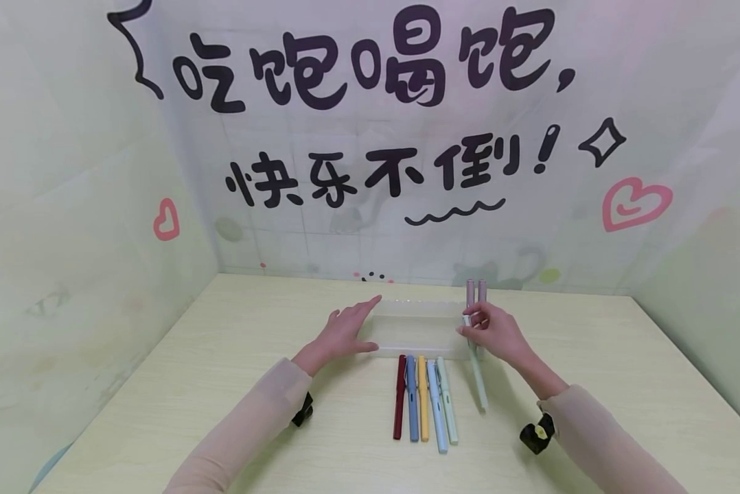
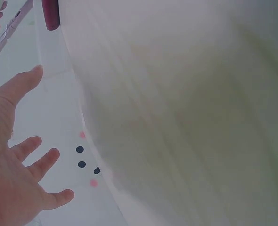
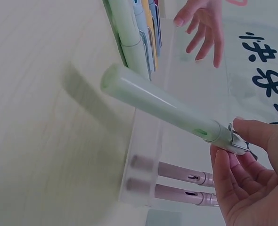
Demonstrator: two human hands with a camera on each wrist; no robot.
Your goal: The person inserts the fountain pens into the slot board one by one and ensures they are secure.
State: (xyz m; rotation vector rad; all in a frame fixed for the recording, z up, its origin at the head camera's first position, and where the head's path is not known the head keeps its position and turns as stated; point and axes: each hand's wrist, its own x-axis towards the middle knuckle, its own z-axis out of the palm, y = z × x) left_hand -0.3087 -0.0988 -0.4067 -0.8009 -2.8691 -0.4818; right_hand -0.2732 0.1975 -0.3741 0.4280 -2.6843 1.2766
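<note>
1. Pale green pen point(image 1: 478, 381), tilted, at the translucent tray's point(image 1: 416, 332) right end.
2. Right hand point(image 1: 495, 333), thumb and fingers pinching the pen's clip end.
3. Left hand point(image 1: 340, 334), fingers spread at the tray's left end; contact unclear.

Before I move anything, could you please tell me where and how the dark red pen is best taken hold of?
I'd pinch the dark red pen near its lower end, from above and slightly left: no pen lies on that side, and the gap to the darker blue pen widens toward that end.
</note>
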